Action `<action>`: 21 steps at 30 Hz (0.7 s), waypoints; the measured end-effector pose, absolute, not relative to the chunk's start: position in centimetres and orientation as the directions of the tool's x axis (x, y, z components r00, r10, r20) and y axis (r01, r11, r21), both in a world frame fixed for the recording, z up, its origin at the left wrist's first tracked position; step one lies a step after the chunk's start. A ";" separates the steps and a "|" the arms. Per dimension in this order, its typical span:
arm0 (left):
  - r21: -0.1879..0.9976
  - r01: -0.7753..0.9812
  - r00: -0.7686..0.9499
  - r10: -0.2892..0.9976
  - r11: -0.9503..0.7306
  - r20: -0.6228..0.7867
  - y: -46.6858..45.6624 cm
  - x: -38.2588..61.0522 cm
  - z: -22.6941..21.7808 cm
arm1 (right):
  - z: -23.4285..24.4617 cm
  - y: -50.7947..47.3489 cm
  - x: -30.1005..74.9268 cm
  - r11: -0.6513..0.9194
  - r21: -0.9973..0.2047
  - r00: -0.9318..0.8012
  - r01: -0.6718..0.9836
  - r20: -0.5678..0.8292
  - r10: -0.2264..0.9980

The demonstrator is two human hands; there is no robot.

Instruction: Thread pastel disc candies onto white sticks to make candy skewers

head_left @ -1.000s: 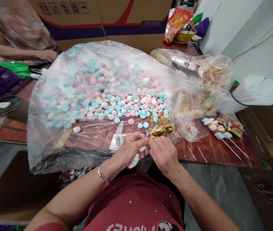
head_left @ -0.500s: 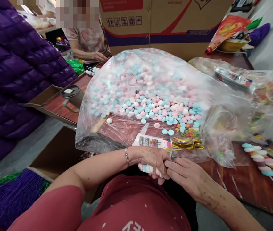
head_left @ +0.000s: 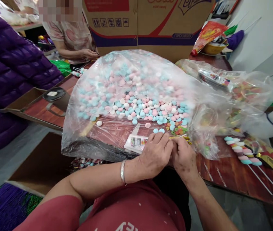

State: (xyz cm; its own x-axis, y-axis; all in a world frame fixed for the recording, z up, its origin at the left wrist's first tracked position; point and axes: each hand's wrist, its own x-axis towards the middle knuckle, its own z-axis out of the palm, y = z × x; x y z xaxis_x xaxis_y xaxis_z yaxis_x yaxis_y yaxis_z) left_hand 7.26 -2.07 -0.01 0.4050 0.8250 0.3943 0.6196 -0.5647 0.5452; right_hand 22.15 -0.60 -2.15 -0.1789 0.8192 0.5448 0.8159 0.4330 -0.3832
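Note:
My left hand [head_left: 156, 155] and my right hand [head_left: 184, 156] meet at the table's near edge, fingers closed and touching. What they pinch is hidden behind the fingers. Just beyond lies a white printed packet [head_left: 134, 143], partly covered by my left hand. Gold twist ties [head_left: 187, 139] show past my right fingers. A large clear plastic bag [head_left: 78, 150] lies open toward me, with many pink, blue and white candies [head_left: 148, 107] inside. By its mouth are small red and green rings [head_left: 177, 129].
Two candy skewers [head_left: 243, 152] lie on the table [head_left: 237, 183] at right, near more plastic bags [head_left: 206, 128]. A lidded mug [head_left: 57, 99] stands left. Behind are a big carton [head_left: 138, 29] and a co-worker [head_left: 71, 38]. An open box [head_left: 40, 160] sits below left.
My view has shifted right. Both hands have risen toward the packet and gold ties, fingers now bunched together. The candies seen under my left hand earlier are out of sight.

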 end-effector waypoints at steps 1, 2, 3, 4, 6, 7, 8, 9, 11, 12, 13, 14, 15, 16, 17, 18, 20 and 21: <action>0.576 0.564 0.396 0.806 -0.592 0.440 -2.3 7.1 0.1 | -1.8 -0.3 22.2 0.397 -0.491 -0.098 0.776 0.527 0.844; 0.633 0.498 0.383 0.805 -0.593 0.453 -2.5 6.9 0.2 | -1.3 -0.3 22.1 0.361 -0.582 -0.026 0.728 0.504 0.863; 0.715 0.426 0.365 0.828 -0.554 0.425 -2.6 6.6 0.3 | -0.7 -0.4 21.8 0.333 -0.655 0.035 0.678 0.481 0.876; 0.817 0.352 0.339 0.875 -0.458 0.345 -2.6 6.2 0.5 | -0.1 -0.7 21.4 0.316 -0.710 0.082 0.629 0.465 0.881; 0.978 0.149 0.260 0.960 -0.143 0.100 -2.2 5.6 0.9 | 1.0 -1.8 20.1 0.325 -0.778 0.120 0.538 0.452 0.884; 1.000 0.011 0.230 0.973 0.027 -0.029 -1.9 5.2 1.3 | 1.3 -2.4 19.4 0.345 -0.792 0.108 0.504 0.454 0.885; 0.979 -0.145 0.211 0.971 0.146 -0.113 -1.5 4.8 1.8 | 1.5 -2.9 18.6 0.374 -0.796 0.076 0.477 0.461 0.884; 0.931 -0.297 0.215 0.965 0.213 -0.153 -1.2 4.3 2.3 | 1.5 -3.3 17.9 0.403 -0.796 0.032 0.451 0.466 0.884; 0.840 -0.491 0.232 0.964 0.233 -0.132 -0.8 3.1 3.5 | 1.1 -3.6 17.0 0.420 -0.808 -0.032 0.412 0.448 0.894; 0.829 -0.524 0.223 0.971 0.196 -0.088 -0.8 2.4 4.0 | 0.8 -3.5 16.7 0.409 -0.819 -0.039 0.403 0.431 0.902; 0.838 -0.509 0.280 0.958 0.195 -0.053 -1.0 1.6 4.3 | 0.6 -3.4 16.6 0.392 -0.828 -0.027 0.402 0.417 0.909; 0.865 -0.463 0.369 0.929 0.194 -0.011 -1.3 0.9 4.4 | 0.4 -3.1 16.6 0.382 -0.829 -0.003 0.409 0.417 0.909; 0.905 -0.369 0.467 0.884 0.211 -0.016 -1.6 0.3 4.3 | 0.3 -2.9 16.6 0.386 -0.821 0.021 0.422 0.434 0.900; 0.934 -0.240 0.550 0.830 0.265 -0.095 -1.9 -0.1 4.0 | 0.3 -2.8 16.6 0.406 -0.802 0.035 0.439 0.467 0.884; 0.939 -0.128 0.593 0.783 0.319 -0.186 -2.2 -0.4 3.7 | 0.3 -2.9 16.4 0.442 -0.774 0.028 0.454 0.508 0.861; 0.934 -0.088 0.573 0.785 0.347 -0.237 -2.5 -0.5 3.2 | 0.2 -3.1 16.1 0.483 -0.743 0.006 0.463 0.547 0.837; 0.919 -0.179 0.409 0.876 0.352 -0.255 -2.8 -0.2 2.6 | 0.0 -3.8 15.0 0.558 -0.702 -0.070 0.443 0.594 0.802; 0.906 -0.255 0.313 0.915 0.338 -0.253 -3.0 0.1 2.4 | -0.2 -4.3 14.2 0.573 -0.711 -0.107 0.408 0.586 0.803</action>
